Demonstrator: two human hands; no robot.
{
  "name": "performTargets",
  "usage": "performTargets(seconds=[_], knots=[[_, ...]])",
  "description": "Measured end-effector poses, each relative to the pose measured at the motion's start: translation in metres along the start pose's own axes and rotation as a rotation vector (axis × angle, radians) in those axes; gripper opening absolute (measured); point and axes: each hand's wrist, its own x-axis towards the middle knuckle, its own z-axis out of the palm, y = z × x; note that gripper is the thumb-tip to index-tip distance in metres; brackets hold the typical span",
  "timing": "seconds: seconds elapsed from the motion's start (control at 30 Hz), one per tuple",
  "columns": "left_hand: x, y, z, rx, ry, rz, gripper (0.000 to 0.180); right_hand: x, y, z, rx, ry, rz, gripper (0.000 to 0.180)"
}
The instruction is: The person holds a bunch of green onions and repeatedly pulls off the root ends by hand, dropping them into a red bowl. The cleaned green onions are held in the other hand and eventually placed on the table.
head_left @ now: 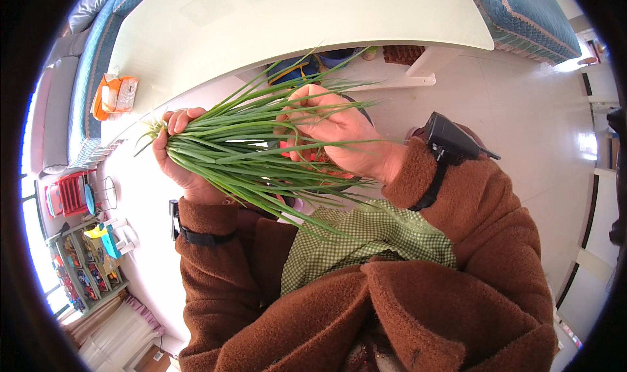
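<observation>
My left hand (pixel 179 153) is wrapped round a bunch of scallions (pixel 228 137) near its pale root end, which sticks out at the left. The long green leaves fan out to the right over my lap. My right hand (pixel 333 124) is among the leaves with its fingers curled, pinching leaf near the middle of the bunch. Some leaves cross in front of its fingers and wrist. Below the leaves, a dark, round container with something red in it (pixel 326 169) shows only in part. A green checked apron (pixel 366 241) covers my lap.
A pale table (pixel 294 19) spans the far side, with an orange tissue pack (pixel 114 96) at its left edge. Beneath it are blue containers (pixel 294 70) and a white table leg (pixel 424 68). Blue-covered seats (pixel 522 19) flank the table. A toy shelf (pixel 85 267) stands at left.
</observation>
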Motion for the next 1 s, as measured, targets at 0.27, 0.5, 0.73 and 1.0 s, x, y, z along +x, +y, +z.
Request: performTargets(seconds=[0.27, 0.5, 0.73, 1.0], knots=[[0.001, -0.001, 0.000, -0.004, -0.014, -0.008, 0.016, 0.003, 0.005, -0.004, -0.131, 0.057, 0.029, 0.014], [0.003, -0.001, -0.001, -0.005, -0.014, -0.001, 0.017, 0.006, 0.006, -0.017, -1.139, -0.076, -0.481, 0.022], [0.002, -0.002, 0.000, -0.041, -0.026, -0.017, 0.016, 0.009, 0.012, -0.021, -1.035, -0.148, -0.726, 0.017], [0.002, -0.001, 0.000, -0.013, 0.001, 0.005, 0.016, 0.008, 0.009, -0.020, -1.021, -0.131, -0.557, 0.019]])
